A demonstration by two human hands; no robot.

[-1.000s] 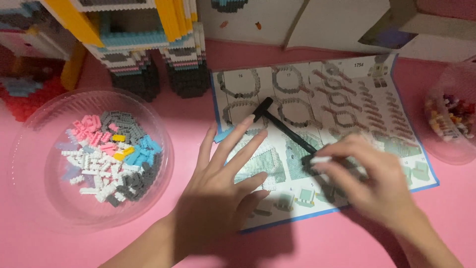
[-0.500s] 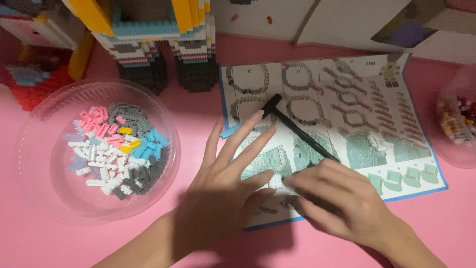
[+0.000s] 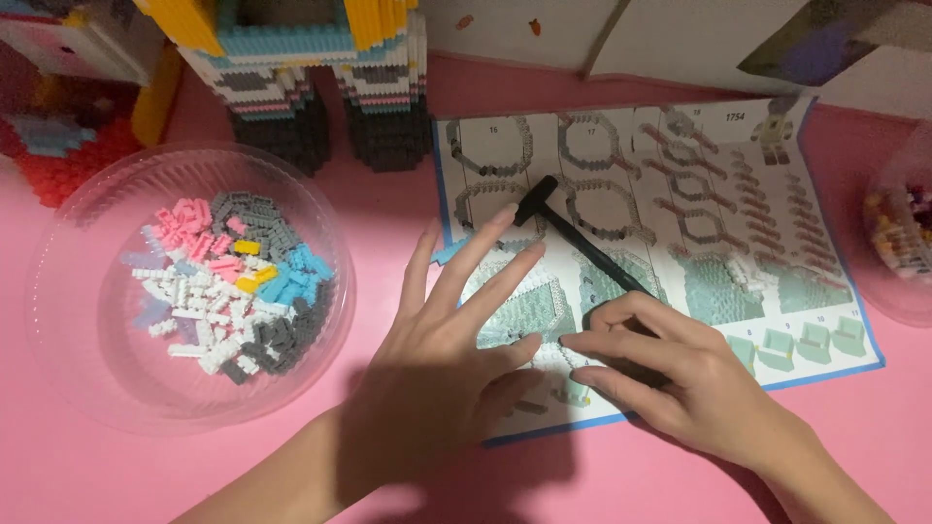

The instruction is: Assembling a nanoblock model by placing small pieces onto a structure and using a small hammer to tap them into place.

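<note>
My left hand [image 3: 442, 378] lies flat with fingers spread on the near left part of a printed building-instruction sheet [image 3: 699, 194]. Its fingertips reach close to the head of a small black hammer tool [image 3: 573, 238] lying slantwise on the sheet. My right hand [image 3: 680, 378] covers the near end of the hammer's handle, its fingers curled over it. The right index and middle fingers stretch left and almost meet my left thumb. A small pale green brick piece [image 3: 575, 393] shows on the sheet between the two hands.
A clear plastic bowl [image 3: 58, 320] at the left holds several small bricks [image 3: 228, 281] in white, grey, pink, blue and yellow. A tall brick model [image 3: 311, 78] stands at the back. Another clear bowl [image 3: 903, 243] sits at the right edge. White boxes [image 3: 680, 39] line the back.
My right hand has slid left along the hammer's handle toward my left hand and now covers its near end. My left hand stayed spread on the sheet.
</note>
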